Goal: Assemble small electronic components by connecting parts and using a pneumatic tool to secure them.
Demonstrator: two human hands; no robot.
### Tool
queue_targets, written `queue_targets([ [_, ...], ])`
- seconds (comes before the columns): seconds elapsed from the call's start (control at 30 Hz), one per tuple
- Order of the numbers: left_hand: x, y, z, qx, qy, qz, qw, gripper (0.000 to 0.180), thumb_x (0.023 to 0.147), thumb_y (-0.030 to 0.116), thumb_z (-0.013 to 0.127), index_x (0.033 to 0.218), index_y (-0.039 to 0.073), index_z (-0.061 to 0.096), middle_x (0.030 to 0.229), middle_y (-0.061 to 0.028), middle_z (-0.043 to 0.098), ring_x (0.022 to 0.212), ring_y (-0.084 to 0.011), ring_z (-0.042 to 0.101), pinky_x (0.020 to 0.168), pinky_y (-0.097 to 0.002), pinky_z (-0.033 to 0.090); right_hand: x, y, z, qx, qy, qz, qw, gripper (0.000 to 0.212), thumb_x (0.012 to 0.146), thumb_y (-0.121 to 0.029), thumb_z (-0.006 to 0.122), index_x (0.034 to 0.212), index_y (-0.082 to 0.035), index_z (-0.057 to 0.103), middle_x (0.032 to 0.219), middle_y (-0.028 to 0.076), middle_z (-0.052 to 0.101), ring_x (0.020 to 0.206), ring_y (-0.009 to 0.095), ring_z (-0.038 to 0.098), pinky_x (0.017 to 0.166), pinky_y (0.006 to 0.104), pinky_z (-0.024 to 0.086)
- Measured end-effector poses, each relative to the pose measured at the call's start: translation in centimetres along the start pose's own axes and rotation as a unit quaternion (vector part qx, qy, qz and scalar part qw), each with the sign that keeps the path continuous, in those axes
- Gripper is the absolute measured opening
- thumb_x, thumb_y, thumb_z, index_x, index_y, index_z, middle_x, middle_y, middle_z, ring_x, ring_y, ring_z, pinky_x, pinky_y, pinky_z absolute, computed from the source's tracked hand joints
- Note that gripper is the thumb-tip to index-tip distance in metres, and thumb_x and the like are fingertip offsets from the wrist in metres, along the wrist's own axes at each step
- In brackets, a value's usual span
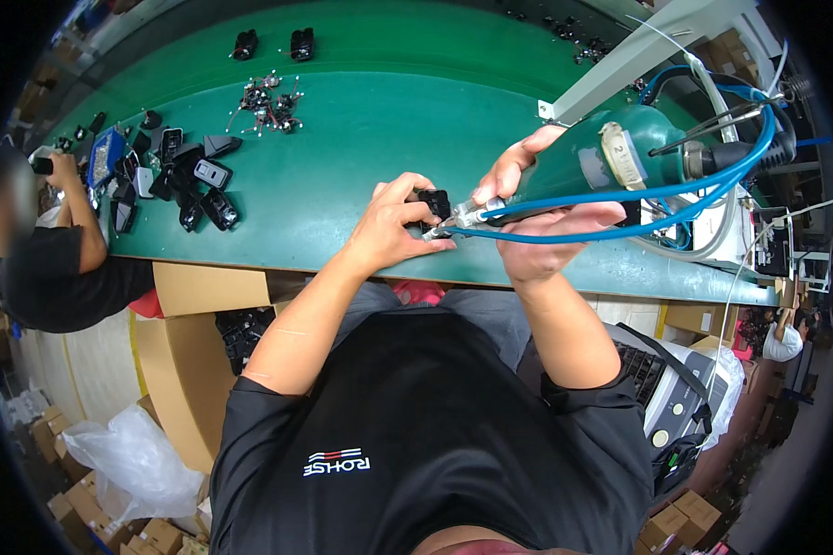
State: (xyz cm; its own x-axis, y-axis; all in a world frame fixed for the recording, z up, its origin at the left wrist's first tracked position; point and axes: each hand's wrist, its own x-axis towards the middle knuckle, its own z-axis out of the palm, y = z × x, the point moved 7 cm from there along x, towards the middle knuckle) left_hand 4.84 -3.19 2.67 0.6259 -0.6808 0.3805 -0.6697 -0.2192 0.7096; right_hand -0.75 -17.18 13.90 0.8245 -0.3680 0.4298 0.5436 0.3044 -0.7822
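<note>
My left hand (pixel 384 227) is closed on a small black plastic part (pixel 433 202), held just above the bench, with the thumb on its near side. My right hand (pixel 541 248) is around the front of a green cylindrical tool (pixel 569 159), its fingers showing on both sides of the body. Two blue hoses (pixel 639 192) run along this tool to its metal nozzle (pixel 463 218). That nozzle meets the black part between my hands; whether the two touch cannot be made out.
On the green bench (pixel 361 120) lie a heap of black housings (pixel 190 176), a tangle of small wired parts (pixel 268 104) and a blue tray (pixel 106 155). A co-worker (pixel 65 240) sits at the left. A white metal post (pixel 639 65) rises at the right. Cardboard boxes (pixel 190 361) stand below the bench.
</note>
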Motion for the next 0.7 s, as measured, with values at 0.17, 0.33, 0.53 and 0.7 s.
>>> queue_targets([
  [0.17,0.1,0.0,0.1,-0.001,0.002,0.012,1.000,0.038,0.061,0.033,0.096,0.084,0.011,0.076,0.117,-0.0052,0.062,0.096,-0.0230,0.062,0.091,-0.0369,0.044,0.7,-0.1,-0.1,-0.084,0.030,-0.034,0.995,0.101,0.086,-0.090,0.035,0.128,0.001,0.048,0.081,0.010,0.060,0.066,0.021,0.064,0.062,0.0308,0.056],
  [0.33,-0.2,0.3,-0.1,0.016,0.002,0.023,1.000,0.057,0.061,0.031,0.097,0.109,0.013,0.072,0.114,-0.0059,0.061,0.102,-0.0252,0.060,0.092,-0.0380,0.043,3.9,-5.7,1.6,0.013,0.012,-0.036,0.999,0.108,0.085,-0.093,0.027,0.127,0.003,0.052,0.077,0.010,0.059,0.062,0.022,0.062,0.058,0.0316,0.055],
  [0.53,0.0,0.0,0.1,0.007,0.005,0.018,1.000,0.086,0.059,0.032,0.097,0.132,0.009,0.058,0.112,-0.0065,0.061,0.103,-0.0261,0.059,0.093,-0.0386,0.042,2.6,-2.6,2.1,-0.043,0.011,0.003,0.999,0.111,0.082,-0.095,0.027,0.126,0.004,0.051,0.072,0.009,0.058,0.059,0.021,0.061,0.056,0.0309,0.054],
  [0.7,0.2,0.5,-0.3,-0.006,-0.002,0.011,1.000,0.082,0.058,0.033,0.097,0.128,0.010,0.061,0.109,-0.0050,0.063,0.102,-0.0246,0.059,0.090,-0.0380,0.041,1.3,0.1,1.4,-0.098,0.017,0.003,0.995,0.109,0.082,-0.095,0.029,0.127,0.003,0.048,0.077,0.008,0.059,0.063,0.019,0.062,0.058,0.0288,0.054],
])
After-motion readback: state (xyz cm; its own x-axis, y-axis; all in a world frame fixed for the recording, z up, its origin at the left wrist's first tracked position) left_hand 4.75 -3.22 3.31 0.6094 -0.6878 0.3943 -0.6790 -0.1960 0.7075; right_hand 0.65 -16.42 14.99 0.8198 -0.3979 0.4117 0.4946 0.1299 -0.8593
